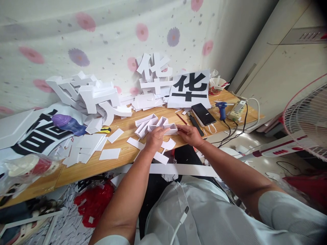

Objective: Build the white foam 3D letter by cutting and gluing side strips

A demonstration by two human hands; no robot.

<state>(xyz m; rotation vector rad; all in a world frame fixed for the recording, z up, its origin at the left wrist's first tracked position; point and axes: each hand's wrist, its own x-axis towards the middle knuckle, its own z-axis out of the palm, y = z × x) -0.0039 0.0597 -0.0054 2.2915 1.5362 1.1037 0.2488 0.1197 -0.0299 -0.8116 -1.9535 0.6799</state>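
Note:
A hollow white foam-board character (146, 126) with raised side walls lies on the wooden table in front of me, open side up. My left hand (154, 139) is closed on its near edge, thumb pointing right along the wall. My right hand (191, 135) pinches at its right end, fingertips against the small wall there. Whether a separate strip is between the right fingers is hidden. Loose flat white pieces (161, 158) lie just below and left of my left hand. Beyond my right hand are a black stick-shaped tool (196, 125) and a brown pencil (181, 118).
Finished white characters (98, 93) stand at the back left, another (154, 73) at the back middle beside a printed sheet (190, 88). A phone (203, 114), blue glue gun (221, 109) and power strip (237, 110) are right. A fan (306, 115) stands far right.

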